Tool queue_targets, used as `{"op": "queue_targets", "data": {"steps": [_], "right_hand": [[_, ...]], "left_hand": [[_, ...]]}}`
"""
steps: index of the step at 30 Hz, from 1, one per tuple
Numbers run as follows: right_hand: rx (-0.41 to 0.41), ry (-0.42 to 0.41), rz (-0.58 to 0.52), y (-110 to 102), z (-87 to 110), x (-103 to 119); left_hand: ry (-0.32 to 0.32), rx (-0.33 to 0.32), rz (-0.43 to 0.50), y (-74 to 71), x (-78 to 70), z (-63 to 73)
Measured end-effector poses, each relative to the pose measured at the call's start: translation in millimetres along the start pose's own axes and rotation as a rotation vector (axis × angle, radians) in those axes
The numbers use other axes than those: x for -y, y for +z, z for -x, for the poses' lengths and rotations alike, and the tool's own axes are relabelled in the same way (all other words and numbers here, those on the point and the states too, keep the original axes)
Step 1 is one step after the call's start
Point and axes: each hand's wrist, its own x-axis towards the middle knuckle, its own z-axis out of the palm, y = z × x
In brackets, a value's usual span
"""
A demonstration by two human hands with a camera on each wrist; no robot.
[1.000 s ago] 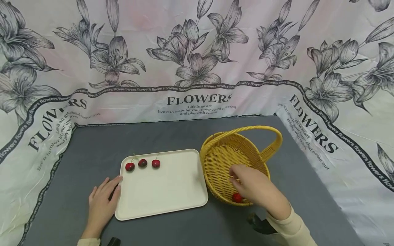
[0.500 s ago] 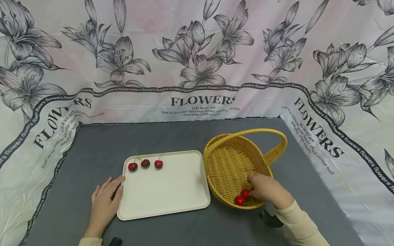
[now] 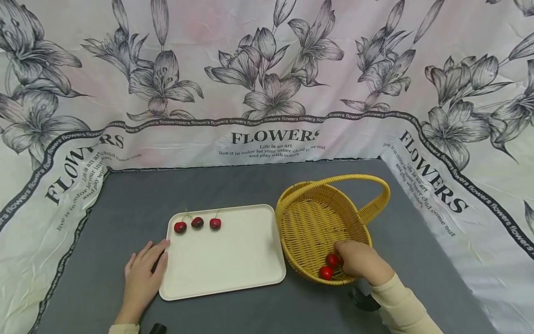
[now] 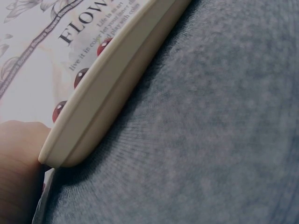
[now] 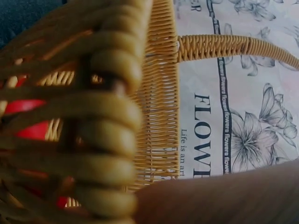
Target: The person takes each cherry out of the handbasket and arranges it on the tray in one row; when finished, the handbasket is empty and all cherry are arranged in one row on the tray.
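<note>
At the left short edge of a cream tray (image 3: 225, 255), my left hand (image 3: 142, 278) rests with fingers extended, its fingertips touching the rim. Three dark red cherries (image 3: 197, 222) with stems lie in a row at the tray's back left corner. My right hand (image 3: 360, 262) reaches into a yellow wicker basket (image 3: 308, 222), fingers bent downward beside bright red cherries (image 3: 326, 272) near the front wall. Its fingertips are hidden, so whether they pinch a cherry cannot be told. Through the weave in the right wrist view, red cherries (image 5: 28, 126) show partly.
The basket's arched handle (image 3: 375, 204) rises over its back and right side. The basket stands right against the tray's right end. A grey cloth (image 3: 233, 185) covers the table, and a white flower-printed curtain (image 3: 271, 144) bounds it at the back and sides.
My right hand has moved right and lower in the basket, down to the cherries at the front. A second red cherry there has come into view. The left hand stays at the tray.
</note>
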Motion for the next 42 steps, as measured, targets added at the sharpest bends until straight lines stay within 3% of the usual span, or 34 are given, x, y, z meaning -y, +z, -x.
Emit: {"op": "queue_targets", "data": {"steps": [9, 18, 28, 34, 39, 42], "right_hand": [[-0.092, 0.007, -0.013, 1.8, 1.0, 2.7], [-0.284, -0.053, -0.173, -10.3, 9.8, 11.2], [-0.433, -0.048, -0.212, -26.3, 17.7, 28.8], [-0.6, -0.14, -0.254, -28.5, 23.4, 38.9], [-0.753, -0.17, -0.307, -32.6, 30.2, 46.5], [-0.803, -0.19, -0.32, -35.9, 34.7, 49.9]], "left_hand": [[0.002, 0.003, -0.008, -0.9, -1.1, 0.0], [-0.013, 0.013, -0.022, -0.8, -0.9, 0.1], [-0.022, 0.019, -0.027, -1.0, -1.4, -0.8], [-0.027, 0.02, -0.029, -1.4, -1.1, -0.9], [-0.024, 0.021, -0.033, -1.1, -1.2, -1.5], [-0.02, 0.02, -0.029, -1.5, -1.4, -1.7]]}}
